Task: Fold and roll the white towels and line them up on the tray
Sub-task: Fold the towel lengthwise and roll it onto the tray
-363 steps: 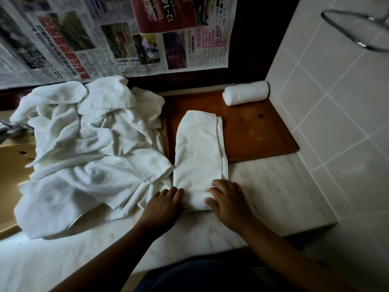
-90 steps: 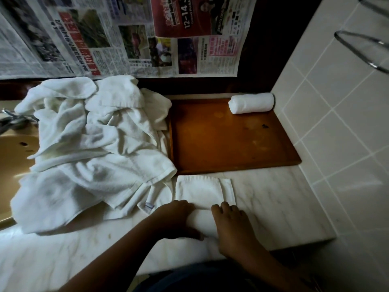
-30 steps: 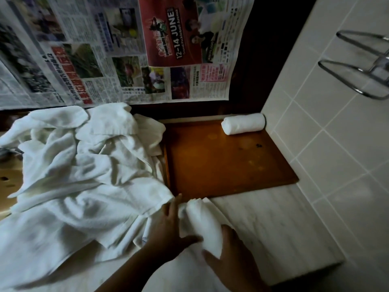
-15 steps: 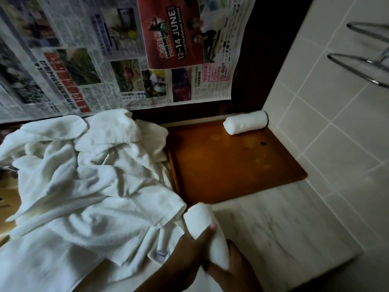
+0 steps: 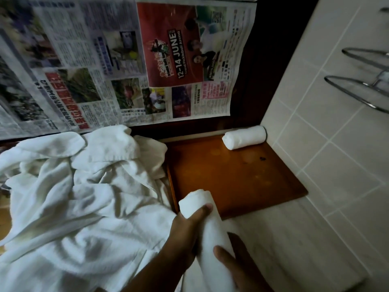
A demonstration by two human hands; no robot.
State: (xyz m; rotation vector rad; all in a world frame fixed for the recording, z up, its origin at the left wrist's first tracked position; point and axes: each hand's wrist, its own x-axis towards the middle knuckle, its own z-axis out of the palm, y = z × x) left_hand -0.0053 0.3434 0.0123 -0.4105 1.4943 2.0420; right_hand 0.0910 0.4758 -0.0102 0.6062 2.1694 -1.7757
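Both hands hold a rolled white towel [image 5: 207,224] lifted off the marble counter, its far end over the near left corner of the brown wooden tray [image 5: 242,178]. My left hand [image 5: 185,232] grips the roll near its far end, thumb across the top. My right hand [image 5: 237,266] cups the near end from below and the right. A second rolled towel [image 5: 244,137] lies across the tray's far right corner, against the tiled wall. A heap of loose white towels [image 5: 80,186] covers the counter left of the tray.
Newspaper sheets [image 5: 126,60] hang on the wall behind the counter. A tiled wall [image 5: 336,144] runs along the right with a metal rack [image 5: 362,89] on it. Marble counter [image 5: 294,239] lies in front of the tray.
The towel strip was rolled up on the counter, then picked up in both hands. In the last half second the roll rose and moved forward toward the tray's near left corner.
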